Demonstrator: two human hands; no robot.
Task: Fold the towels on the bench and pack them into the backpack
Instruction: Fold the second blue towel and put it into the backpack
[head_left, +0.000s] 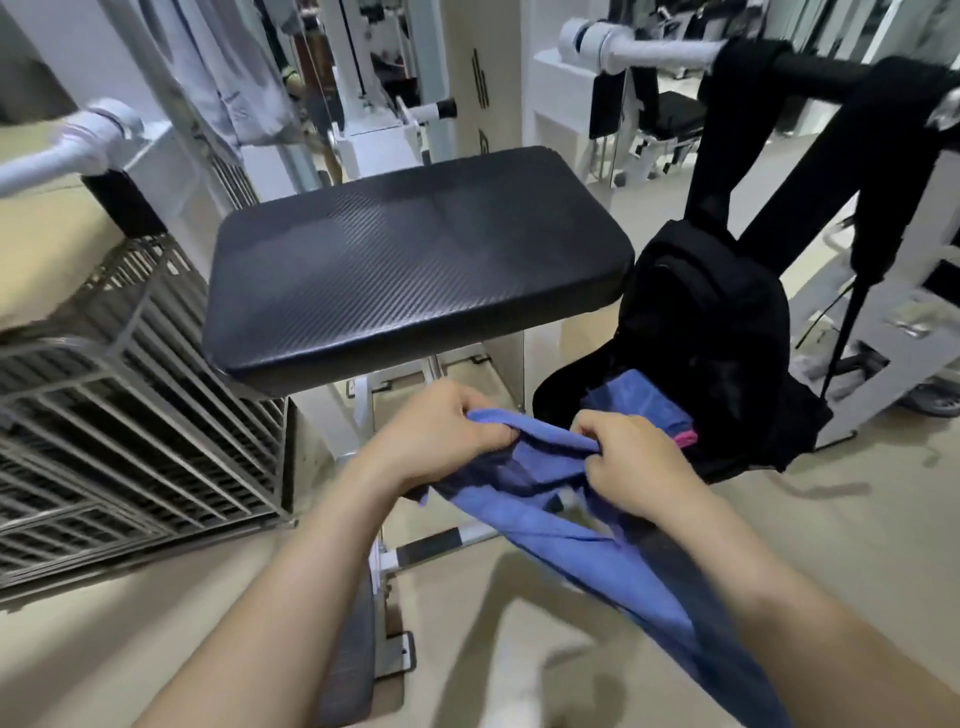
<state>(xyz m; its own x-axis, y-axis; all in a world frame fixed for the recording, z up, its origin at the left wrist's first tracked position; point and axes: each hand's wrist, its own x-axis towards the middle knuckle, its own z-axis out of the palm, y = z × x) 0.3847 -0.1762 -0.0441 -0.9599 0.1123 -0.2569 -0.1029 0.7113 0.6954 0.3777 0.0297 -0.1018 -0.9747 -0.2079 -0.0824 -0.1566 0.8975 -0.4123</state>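
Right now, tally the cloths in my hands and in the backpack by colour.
Blue: 2, the held towel, gripped by the left hand and right hand, and the packed towel in the backpack.
Pink: 1, the pink cloth in the backpack; only an edge shows.
Total: 3

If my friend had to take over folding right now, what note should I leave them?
Left hand: grips one end of a blue towel.
Right hand: grips the same towel, close to the left hand; the rest hangs loose and unfolded, down toward the floor.
Backpack: open, hanging by its straps from a machine bar, just right of the bench.
Done: a folded blue towel sits inside the backpack, with something pink beside it.
Left: fold the held towel and put it in the backpack. It is the only loose towel in view.
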